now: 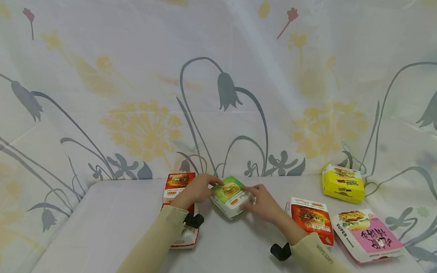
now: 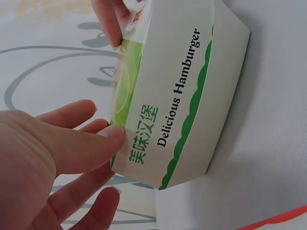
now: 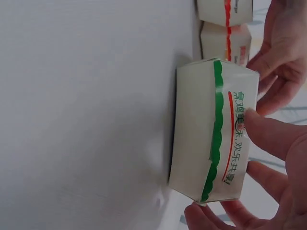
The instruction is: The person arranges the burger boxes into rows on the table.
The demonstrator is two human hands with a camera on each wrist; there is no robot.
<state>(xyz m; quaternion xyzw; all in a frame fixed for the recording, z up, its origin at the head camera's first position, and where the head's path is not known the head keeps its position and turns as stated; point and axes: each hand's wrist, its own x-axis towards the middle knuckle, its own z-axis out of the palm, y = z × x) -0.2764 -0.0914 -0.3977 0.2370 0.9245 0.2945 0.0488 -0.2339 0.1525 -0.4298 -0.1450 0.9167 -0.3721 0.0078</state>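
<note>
A green and white hamburger box (image 1: 227, 197) sits on the table at the centre of the head view, its lid closed and turned at an angle. My left hand (image 1: 199, 189) grips its left corner, the thumb on the lid's edge in the left wrist view, where the box side (image 2: 192, 91) reads "Delicious Hamburger". From the other side my right hand (image 1: 262, 202) holds the box, thumb against the printed side (image 3: 194, 129) and fingers around the far corner in the right wrist view. The box's underside is hidden and appears to rest on the table.
Left of the box are two red and white burger boxes (image 1: 171, 194), one behind the other, partly behind my left arm. To the right lie a red burger box (image 1: 310, 217), a pink one (image 1: 374, 239) and a yellow one (image 1: 343, 188). A flower-printed curtain (image 1: 151, 67) hangs behind the table (image 1: 98, 229).
</note>
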